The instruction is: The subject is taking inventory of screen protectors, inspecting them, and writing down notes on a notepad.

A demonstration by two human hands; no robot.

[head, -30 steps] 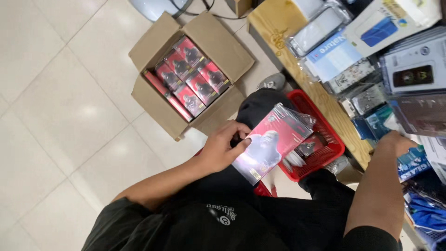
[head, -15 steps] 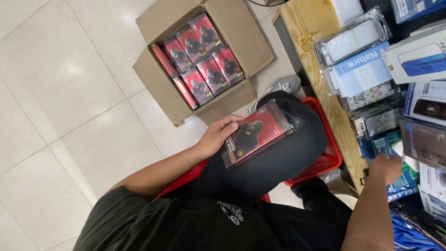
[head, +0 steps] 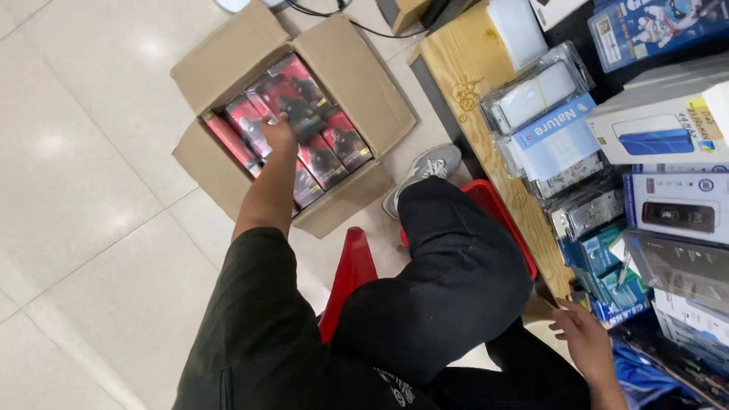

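Head view, looking down: the left hand [head: 278,135] is stretched out to the open cardboard box [head: 364,83] on the tiled floor [head: 83,190], well away from the body. It rests on a red-and-black packaged item [head: 298,102] at the top of the packed rows. The fingers seem curled over the pack's near end, though whether they grip it or only touch it I cannot tell. That pack lies tilted across the others, its long axis running from near-left to far-right, directly under and just beyond the hand. The other red packs [head: 334,148] stand in tidy rows beside it. The right hand [head: 583,338] is far from the box, low at the right, fingers loosely spread and holding nothing, near the edge of the wooden counter [head: 463,68] with its boxed phone goods [head: 676,205]. A red stool [head: 351,266] shows beneath the black trousers.
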